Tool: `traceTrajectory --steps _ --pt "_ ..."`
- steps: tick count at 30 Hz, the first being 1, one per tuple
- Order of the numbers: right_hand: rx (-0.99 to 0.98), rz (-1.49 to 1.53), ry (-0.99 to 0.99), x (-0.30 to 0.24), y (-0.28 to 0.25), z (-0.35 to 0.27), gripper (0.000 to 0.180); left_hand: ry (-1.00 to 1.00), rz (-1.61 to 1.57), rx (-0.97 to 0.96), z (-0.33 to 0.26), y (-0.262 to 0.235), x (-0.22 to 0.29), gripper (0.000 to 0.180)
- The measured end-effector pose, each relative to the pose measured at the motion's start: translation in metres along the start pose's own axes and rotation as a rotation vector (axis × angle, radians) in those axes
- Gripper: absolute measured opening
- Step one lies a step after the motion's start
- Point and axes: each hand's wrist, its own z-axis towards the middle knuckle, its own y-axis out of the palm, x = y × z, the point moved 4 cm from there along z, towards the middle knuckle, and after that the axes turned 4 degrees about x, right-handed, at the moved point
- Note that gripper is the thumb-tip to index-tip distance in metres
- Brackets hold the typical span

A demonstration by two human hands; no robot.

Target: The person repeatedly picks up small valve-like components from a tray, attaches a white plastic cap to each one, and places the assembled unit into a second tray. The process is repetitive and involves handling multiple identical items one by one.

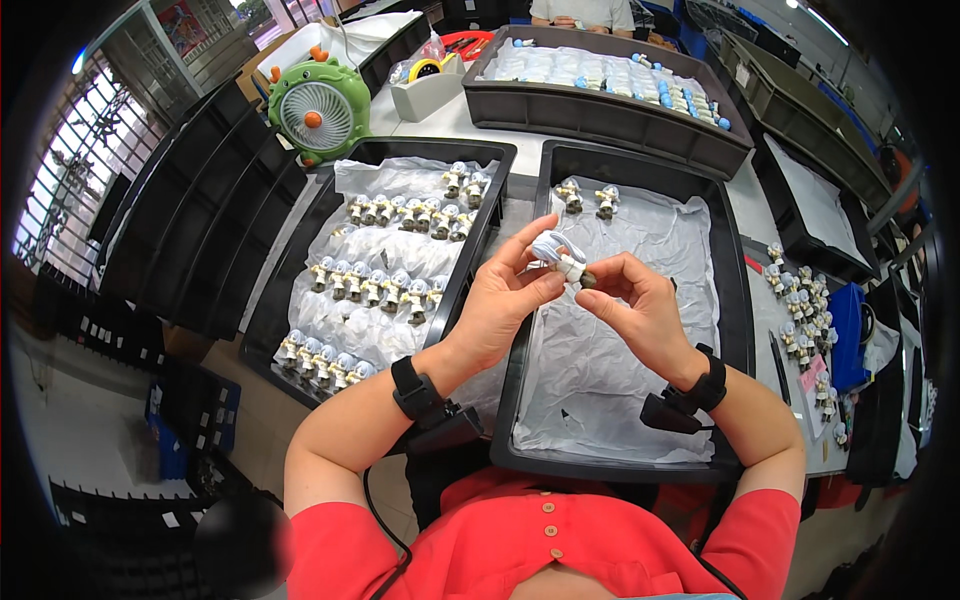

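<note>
we see left hand (503,295) and right hand (640,305) pinching one small white valve part (560,256) above a plastic-lined black tray (735,300), more trays and a green fan (318,112) beyond on the white table (440,118).

L hand (497,300) + R hand (640,305) pinch small white part (560,256) – over black tray (735,300)

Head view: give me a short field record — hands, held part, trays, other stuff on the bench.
left hand: grips the small white valve part from the left
right hand: fingertips pinch the part's lower right end
left tray: black, plastic-lined, rows of similar parts
right tray: black, plastic-lined, two parts at the far end
far tray: grey, holds white and blue pieces
green fan: far left on the bench
loose parts: on the bench, right of the right tray
</note>
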Motion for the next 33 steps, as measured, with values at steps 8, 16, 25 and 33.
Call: traceTrajectory --steps 8,16,25,33 --pt "-0.012 0.055 0.074 0.004 0.001 0.000 0.018 -0.016 0.013 0.035 0.001 -0.003 -0.003 0.056" --pt "-0.047 0.047 0.121 0.011 0.001 -0.001 0.021 0.003 0.055 0.061 0.002 -0.007 -0.005 0.049" --pt "-0.139 0.106 0.153 0.010 0.004 -0.002 0.029 -0.015 0.051 0.089 0.002 -0.005 -0.004 0.056" --pt "-0.187 0.280 0.292 0.012 0.005 -0.003 0.034 -0.008 0.076 0.091 0.002 -0.004 -0.003 0.057"
